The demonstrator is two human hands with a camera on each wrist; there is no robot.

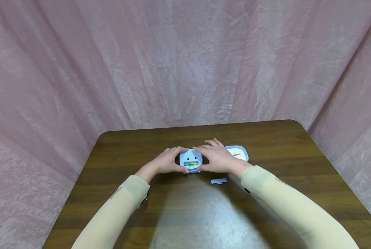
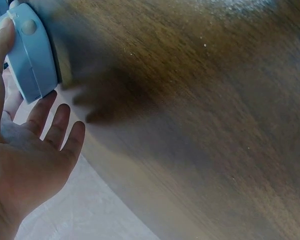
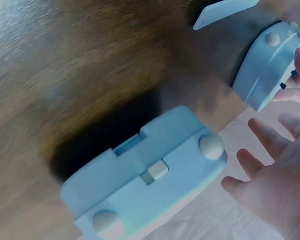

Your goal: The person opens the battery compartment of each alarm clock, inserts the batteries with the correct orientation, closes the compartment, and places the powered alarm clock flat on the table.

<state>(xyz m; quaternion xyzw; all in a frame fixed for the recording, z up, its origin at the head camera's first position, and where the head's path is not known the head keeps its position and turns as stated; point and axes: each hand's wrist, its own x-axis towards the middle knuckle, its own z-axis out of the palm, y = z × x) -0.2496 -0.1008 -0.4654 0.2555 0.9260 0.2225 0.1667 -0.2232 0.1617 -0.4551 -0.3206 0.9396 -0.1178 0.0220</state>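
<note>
A small light-blue clock (image 1: pixel 190 155) lies back up on the table, its open battery compartment showing green and yellow batteries (image 1: pixel 191 163). My left hand (image 1: pixel 167 161) grips its left side between thumb and index finger, the other fingers spread. From the right, my right hand (image 1: pixel 218 158) holds the opposite side with thumb and index finger. In the left wrist view, the thumb of my left hand (image 2: pixel 32 160) presses near a round foot of the clock (image 2: pixel 34 55). A loose light-blue battery cover (image 1: pixel 218 181) lies just in front of my right hand.
A second light-blue clock (image 1: pixel 239 153), with a white face and an orange hand, sits behind my right wrist. Its white feet show in the right wrist view. The brown wooden table (image 1: pixel 135 221) ends at pink curtains (image 1: pixel 185 69) behind and at the sides.
</note>
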